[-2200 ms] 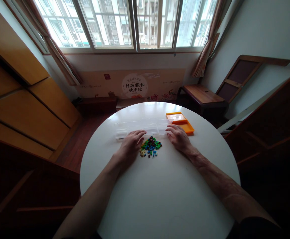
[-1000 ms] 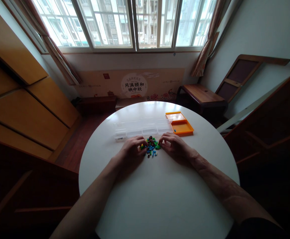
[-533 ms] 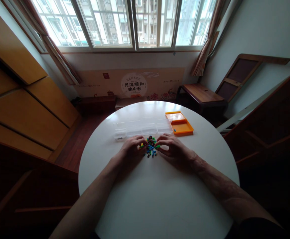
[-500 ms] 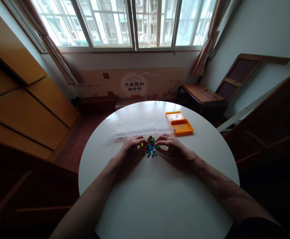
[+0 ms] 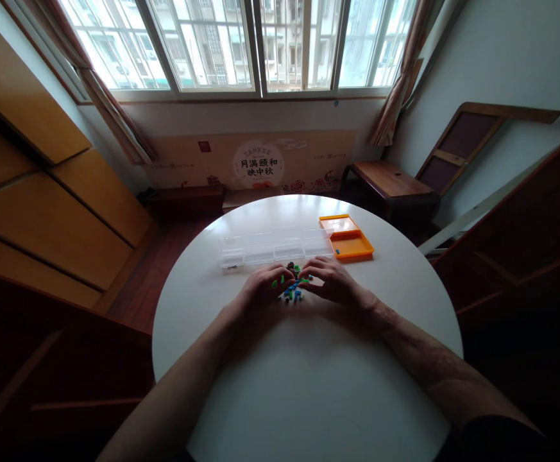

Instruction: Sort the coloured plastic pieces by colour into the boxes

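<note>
White table (image 5: 308,385), hands perhaps cupping bricks (image 5: 293,282)

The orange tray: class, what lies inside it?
Inside the orange tray one small blue piece shows near its left edge. The rest looks bare, though glare hides part of its far section.

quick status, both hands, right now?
Left hand: curled over the pile of small coloured bricks, fingertips among them; a held piece cannot be told.
Right hand: likewise, fingertips in the pile; grip cannot be told.
</note>
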A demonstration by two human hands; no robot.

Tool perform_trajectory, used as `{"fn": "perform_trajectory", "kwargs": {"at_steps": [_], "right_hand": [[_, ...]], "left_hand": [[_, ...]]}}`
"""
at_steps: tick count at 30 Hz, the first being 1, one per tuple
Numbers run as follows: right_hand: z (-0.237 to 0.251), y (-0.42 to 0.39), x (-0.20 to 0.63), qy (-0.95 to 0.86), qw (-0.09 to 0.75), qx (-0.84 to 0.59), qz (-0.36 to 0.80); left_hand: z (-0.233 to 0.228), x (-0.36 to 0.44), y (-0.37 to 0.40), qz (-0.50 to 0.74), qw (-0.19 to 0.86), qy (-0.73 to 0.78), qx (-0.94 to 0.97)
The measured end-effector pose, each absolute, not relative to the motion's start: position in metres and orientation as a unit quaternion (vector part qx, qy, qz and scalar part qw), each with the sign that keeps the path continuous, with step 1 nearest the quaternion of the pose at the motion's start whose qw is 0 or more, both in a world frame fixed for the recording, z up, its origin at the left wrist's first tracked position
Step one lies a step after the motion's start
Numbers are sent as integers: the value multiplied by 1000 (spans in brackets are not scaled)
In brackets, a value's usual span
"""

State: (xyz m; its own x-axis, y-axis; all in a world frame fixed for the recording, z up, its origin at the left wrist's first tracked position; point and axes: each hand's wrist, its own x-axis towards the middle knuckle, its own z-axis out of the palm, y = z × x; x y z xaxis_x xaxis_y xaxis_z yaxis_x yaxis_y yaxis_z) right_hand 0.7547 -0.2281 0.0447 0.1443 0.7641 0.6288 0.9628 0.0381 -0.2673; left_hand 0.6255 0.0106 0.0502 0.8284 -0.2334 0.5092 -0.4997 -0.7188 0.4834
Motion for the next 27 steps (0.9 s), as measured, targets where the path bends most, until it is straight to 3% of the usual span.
{"fn": "perform_trajectory", "kwargs": {"at_steps": [8,14,19,23,27], "right_hand": [[46,-232,759,-608,363,-689,-157],[38,-259,796,-359,394,-808,-250],[27,-275,817,-232,378,-866,-231],[27,-271,814,-239,371,-869,-223],[33,-260,797,-368,386,-822,-199]], "left_hand": [[56,625,10,228,312,-212,897],[59,621,21,229,265,-182,919],[60,620,23,228,243,-178,926],[61,619,22,222,236,-178,929],[60,617,23,210,245,-192,927]]}}
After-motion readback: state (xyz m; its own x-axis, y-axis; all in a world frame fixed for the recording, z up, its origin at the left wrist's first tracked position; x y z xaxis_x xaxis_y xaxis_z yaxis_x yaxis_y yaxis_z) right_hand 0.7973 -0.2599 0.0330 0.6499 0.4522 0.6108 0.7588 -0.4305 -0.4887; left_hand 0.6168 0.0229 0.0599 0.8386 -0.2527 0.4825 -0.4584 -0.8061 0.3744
